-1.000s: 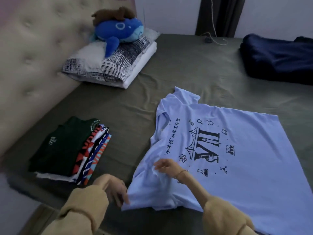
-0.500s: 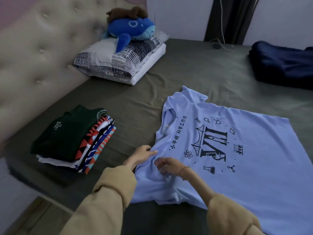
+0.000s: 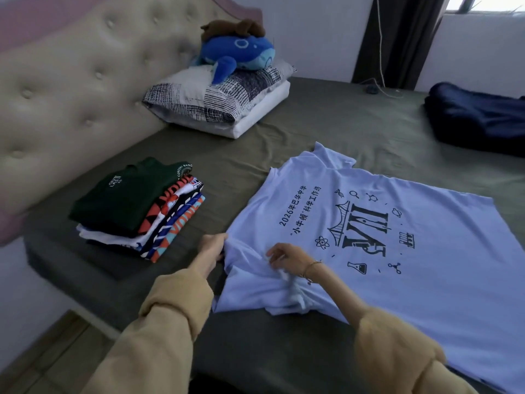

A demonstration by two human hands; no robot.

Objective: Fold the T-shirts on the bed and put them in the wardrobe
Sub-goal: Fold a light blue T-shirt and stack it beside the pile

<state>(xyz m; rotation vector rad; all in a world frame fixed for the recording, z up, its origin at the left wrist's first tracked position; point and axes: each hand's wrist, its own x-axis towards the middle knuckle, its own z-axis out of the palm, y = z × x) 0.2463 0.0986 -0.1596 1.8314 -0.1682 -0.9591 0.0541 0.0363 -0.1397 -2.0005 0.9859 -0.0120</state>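
A light blue T-shirt [image 3: 397,265] with a black science print lies spread on the olive bed sheet [image 3: 326,129], collar to the left. My left hand [image 3: 211,250] grips the shirt's edge at the near shoulder. My right hand [image 3: 287,258] pinches bunched cloth beside the near sleeve, which lies crumpled under my wrist. A stack of several folded T-shirts [image 3: 142,211], dark green on top, sits to the left near the bed's corner.
A padded beige headboard [image 3: 71,81] runs along the left. A patterned pillow [image 3: 216,100] with a blue plush whale [image 3: 238,56] lies at the back. Folded dark navy cloth [image 3: 480,118] sits at the far right. A dark curtain [image 3: 397,38] hangs behind.
My left hand moved up from the shirt's lower corner to the shoulder edge and took hold there. My right hand stayed near the sleeve. The camera view shifted slightly.
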